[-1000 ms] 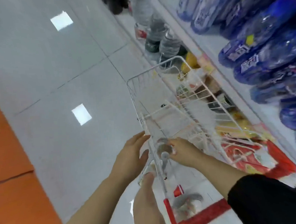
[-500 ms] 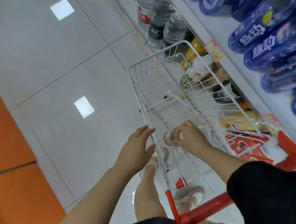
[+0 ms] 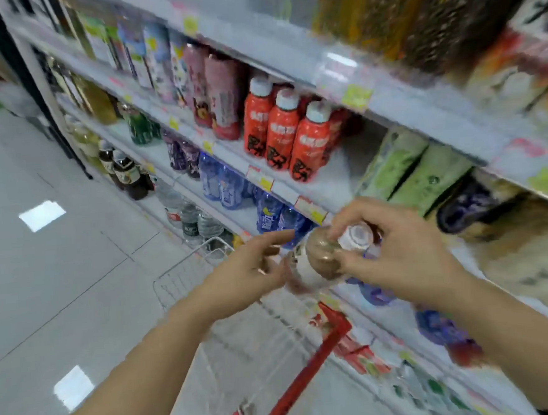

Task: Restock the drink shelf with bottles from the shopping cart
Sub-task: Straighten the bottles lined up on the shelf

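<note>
My right hand (image 3: pixel 399 250) pinches the white cap and neck of a brown drink bottle (image 3: pixel 318 262) with a white label, held above the cart at the level of the middle shelf. My left hand (image 3: pixel 248 274) reaches to the bottle's lower side with its fingers spread and touches it. The white wire shopping cart (image 3: pixel 180 278) with a red handle (image 3: pixel 304 377) stands below my hands, beside the shelves. A bare stretch of the drink shelf (image 3: pixel 335 177) shows just above the bottle, between red bottles and green packs. The picture is blurred.
Red bottles (image 3: pixel 280 132) with white caps stand on the middle shelf, green packs (image 3: pixel 419 171) to their right, blue bottles (image 3: pixel 229 184) on the shelf below. Water and dark bottles line the bottom shelf at left. The grey tiled aisle floor (image 3: pixel 61 287) lies to the left.
My right hand has lifted the bottle out of the cart up to shelf height. My left hand has left the cart's rim and come to the bottle. My view has swung up to the shelves.
</note>
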Tool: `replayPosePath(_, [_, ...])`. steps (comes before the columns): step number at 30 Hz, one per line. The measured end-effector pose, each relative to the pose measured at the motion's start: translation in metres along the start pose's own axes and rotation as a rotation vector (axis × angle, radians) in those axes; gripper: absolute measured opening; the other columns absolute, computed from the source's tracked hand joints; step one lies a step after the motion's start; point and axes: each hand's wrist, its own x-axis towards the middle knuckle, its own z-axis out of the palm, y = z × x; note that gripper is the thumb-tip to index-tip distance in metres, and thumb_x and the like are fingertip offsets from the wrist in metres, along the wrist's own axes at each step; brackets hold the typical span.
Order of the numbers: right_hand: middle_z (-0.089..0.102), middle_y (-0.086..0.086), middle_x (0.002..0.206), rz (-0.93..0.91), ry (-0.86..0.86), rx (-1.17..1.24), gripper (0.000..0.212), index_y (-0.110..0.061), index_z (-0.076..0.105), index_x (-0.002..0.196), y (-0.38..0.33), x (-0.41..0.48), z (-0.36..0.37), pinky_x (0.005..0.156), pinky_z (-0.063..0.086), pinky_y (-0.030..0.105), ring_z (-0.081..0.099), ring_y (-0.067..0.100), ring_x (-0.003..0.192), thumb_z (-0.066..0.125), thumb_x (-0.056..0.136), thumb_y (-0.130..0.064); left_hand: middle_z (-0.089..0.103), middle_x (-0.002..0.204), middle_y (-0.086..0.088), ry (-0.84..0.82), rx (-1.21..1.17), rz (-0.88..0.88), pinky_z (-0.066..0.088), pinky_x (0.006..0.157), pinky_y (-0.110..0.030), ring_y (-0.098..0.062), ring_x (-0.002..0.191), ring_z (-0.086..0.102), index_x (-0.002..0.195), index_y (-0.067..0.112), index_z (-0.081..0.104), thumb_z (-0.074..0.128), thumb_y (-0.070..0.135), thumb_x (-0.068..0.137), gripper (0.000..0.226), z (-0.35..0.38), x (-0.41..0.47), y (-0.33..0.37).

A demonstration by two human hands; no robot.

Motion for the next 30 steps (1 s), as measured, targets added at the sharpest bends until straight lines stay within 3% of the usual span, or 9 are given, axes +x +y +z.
replayPosePath(3, [0.064, -0.006, 0.085, -0.030, 0.063, 0.083, 0.023, -0.027, 0.062, 0.077, -0.030, -0.024, -0.071, 0.067, 0.046, 0.014, 0.062, 0.005, 0.076, 0.069, 0.067, -0.007, 0.041, 0.134, 0.032, -0.179, 0.065, 0.130, 0.042, 0.099, -0.020, 0.018, 0.115, 0.042, 0.138, 0.048, 0.028, 0.068, 0.026, 0.083, 0.071, 0.012, 0.000, 0.072])
replayPosePath(5, [0.065, -0.002, 0.084, -0.066, 0.109, 0.107, 0.014, -0.028, 0.061, 0.078, -0.045, -0.043, -0.111, 0.067, 0.049, 0.026, 0.062, 0.015, 0.077, 0.065, 0.066, -0.020, 0.041, 0.133, 0.037, -0.250, 0.055, 0.225, 0.043, 0.096, -0.016, 0.019, 0.117, 0.041, 0.133, 0.056, 0.027, 0.073, 0.028, 0.080, 0.076, 0.027, -0.003, 0.115])
replayPosePath(8, [0.063, 0.008, 0.084, -0.128, 0.181, 0.107, 0.014, -0.025, 0.061, 0.077, -0.061, -0.073, -0.160, 0.068, 0.049, 0.040, 0.060, 0.031, 0.079, 0.062, 0.065, -0.017, 0.046, 0.136, 0.028, -0.323, 0.005, 0.360, 0.032, 0.106, -0.023, 0.010, 0.126, 0.040, 0.139, 0.044, 0.031, 0.077, 0.025, 0.076, 0.080, 0.061, -0.008, 0.168])
replayPosePath(11, [0.065, 0.004, 0.085, -0.123, 0.256, 0.087, 0.021, -0.018, 0.063, 0.080, -0.068, -0.105, -0.199, 0.061, 0.049, 0.028, 0.060, 0.022, 0.073, 0.061, 0.069, -0.001, 0.055, 0.132, 0.014, -0.324, -0.081, 0.478, 0.038, 0.107, -0.035, -0.004, 0.123, 0.050, 0.137, 0.032, 0.040, 0.076, 0.017, 0.076, 0.072, 0.102, -0.013, 0.205])
replayPosePath(13, [0.067, 0.001, 0.090, -0.107, 0.318, 0.055, 0.023, -0.023, 0.066, 0.088, -0.070, -0.125, -0.220, 0.058, 0.048, 0.028, 0.059, 0.020, 0.068, 0.063, 0.074, -0.006, 0.059, 0.127, 0.013, -0.291, -0.127, 0.535, 0.044, 0.102, -0.031, -0.006, 0.118, 0.055, 0.134, 0.031, 0.043, 0.075, 0.014, 0.077, 0.068, 0.129, -0.014, 0.223])
replayPosePath(15, [0.068, 0.001, 0.095, -0.090, 0.400, 0.009, 0.029, -0.031, 0.064, 0.100, -0.070, -0.140, -0.234, 0.066, 0.052, 0.041, 0.060, 0.028, 0.076, 0.071, 0.075, -0.020, 0.061, 0.124, 0.013, -0.256, -0.172, 0.577, 0.047, 0.097, -0.028, -0.006, 0.115, 0.057, 0.131, 0.031, 0.045, 0.075, 0.013, 0.078, 0.064, 0.150, -0.012, 0.239])
replayPosePath(20, [0.065, -0.018, 0.104, 0.024, 0.615, -0.073, 0.046, -0.035, 0.056, 0.113, -0.054, -0.173, -0.250, 0.085, 0.049, 0.021, 0.060, 0.004, 0.099, 0.069, 0.069, -0.038, 0.062, 0.119, 0.014, -0.013, -0.164, 0.769, 0.047, 0.093, -0.022, -0.003, 0.112, 0.057, 0.126, 0.031, 0.047, 0.079, 0.010, 0.072, 0.066, 0.173, 0.014, 0.273])
replayPosePath(24, [0.062, -0.021, 0.106, 0.173, 0.743, -0.232, 0.033, -0.038, 0.056, 0.106, -0.019, -0.186, -0.260, 0.087, 0.044, 0.010, 0.056, -0.006, 0.100, 0.070, 0.079, -0.024, 0.057, 0.124, 0.016, 0.128, -0.174, 0.813, 0.046, 0.094, -0.019, 0.003, 0.114, 0.053, 0.131, 0.027, 0.043, 0.076, 0.015, 0.076, 0.065, 0.176, 0.039, 0.299])
replayPosePath(30, [0.055, -0.010, 0.110, 0.504, 0.612, -0.439, 0.037, -0.023, 0.059, 0.121, 0.039, -0.193, -0.265, 0.082, 0.029, 0.008, 0.052, 0.006, 0.108, 0.064, 0.084, -0.016, 0.053, 0.131, 0.012, 0.201, -0.195, 0.785, 0.042, 0.104, -0.040, -0.005, 0.124, 0.048, 0.135, 0.033, 0.039, 0.075, 0.018, 0.077, 0.069, 0.191, 0.079, 0.304])
